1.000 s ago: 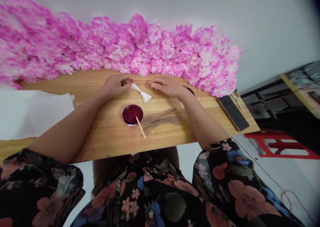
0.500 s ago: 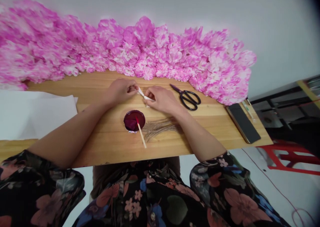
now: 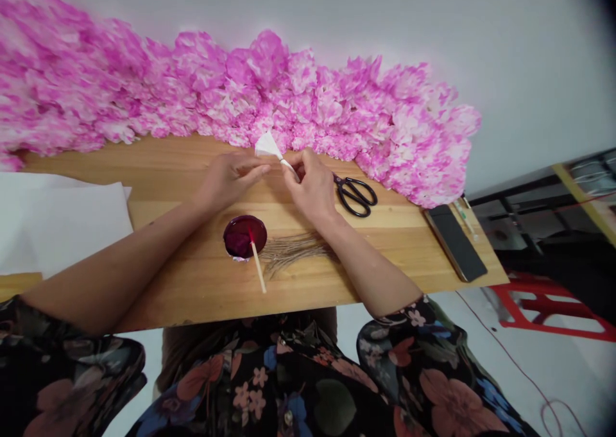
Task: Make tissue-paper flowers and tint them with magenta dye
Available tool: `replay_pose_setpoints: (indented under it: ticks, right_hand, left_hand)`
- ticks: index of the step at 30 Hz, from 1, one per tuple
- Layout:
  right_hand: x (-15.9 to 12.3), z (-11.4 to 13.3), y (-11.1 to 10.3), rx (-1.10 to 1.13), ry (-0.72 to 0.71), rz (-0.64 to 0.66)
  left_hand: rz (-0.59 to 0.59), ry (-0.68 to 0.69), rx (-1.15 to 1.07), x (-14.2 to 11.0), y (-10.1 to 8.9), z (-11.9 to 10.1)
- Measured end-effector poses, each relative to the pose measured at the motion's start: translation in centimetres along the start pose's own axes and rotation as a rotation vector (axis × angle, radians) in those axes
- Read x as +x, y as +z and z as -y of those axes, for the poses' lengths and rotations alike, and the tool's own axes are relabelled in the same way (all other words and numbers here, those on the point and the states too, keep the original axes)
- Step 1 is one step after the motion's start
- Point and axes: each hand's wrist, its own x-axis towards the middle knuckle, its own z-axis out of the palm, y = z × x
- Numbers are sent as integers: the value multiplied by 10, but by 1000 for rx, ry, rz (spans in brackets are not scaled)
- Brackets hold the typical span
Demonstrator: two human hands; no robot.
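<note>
A piece of white paper (image 3: 268, 145), pinched narrow at its middle and fanned out at its far end, is gripped by my right hand (image 3: 310, 183) between thumb and fingers. My left hand (image 3: 231, 179) is just to its left, with fingers stretched toward the narrow part and the thumb apart. Whether those fingertips touch the paper is unclear. Nearer to me sits a round dish (image 3: 231, 237) of dark purple-red colour, and a wooden stick (image 3: 258, 267) with a red tip leans out of it. Brown twine strands (image 3: 293, 251) lie to the right of the dish, partly beneath my right forearm.
Black-handled scissors (image 3: 356, 196) lie right of my right hand, their blades mostly hidden. A bank of pink paper flowers (image 3: 298, 103) lines the table's back. White paper sheets (image 3: 62, 222) lie at left, a phone (image 3: 455, 243) at right. A red stool (image 3: 558, 308) stands beyond the table.
My left hand has let go of the paper's left end and its fingers have straightened. The paper has turned, its fanned end now pointing away. The view has shifted slightly.
</note>
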Motion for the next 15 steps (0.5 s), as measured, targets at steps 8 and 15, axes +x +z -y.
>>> replay_pose_setpoints:
  ticks: [8,15]
  right_hand:
    - [-3,-6,11,133,-223,98]
    - [4,-20,2,266,-167,-47]
  left_hand:
    - [-18,-44,-45,4,9,0]
    - [13,-97,-72,7,3,5]
